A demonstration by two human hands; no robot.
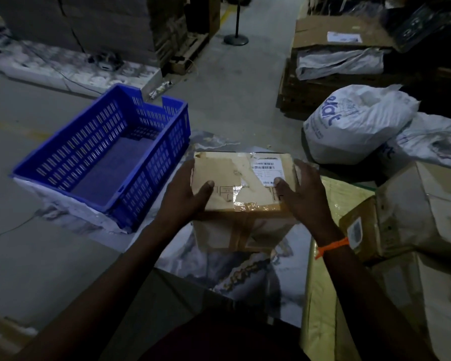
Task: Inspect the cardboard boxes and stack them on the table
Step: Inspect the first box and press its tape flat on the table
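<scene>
So the cardboard box (241,183) is up in both hands over the marble-patterned surface (219,267), just right of the blue plastic crate (102,157), which looks empty. The left hand (185,196) clamps the left side with its thumb laid over the top face, and the right hand (303,194) does the same on the right side, thumb resting by the shipping label (266,170). The rest of the fingers are wrapped round the far sides so I can't see them, but both hands are clearly closed on the box, not spread wide.

On handling: my guess is it's fairly light, since it's held out in front with no hand under it that I can see. The board looks stiff enough, but the top is scuffed, with torn paper and glossy packing tape across the seam. That tape would be slick, so I'd keep the grip on the bare cardboard sides and edges like it is now. The corners look a bit crushed, so I wouldn't squeeze hard.

It seems like the inspecting stage, label side up. More boxes (414,212) sit to the right beside a yellowish wrapped package (323,282), with white sacks (354,123) behind them. It's dim, so the label text isn't readable
</scene>
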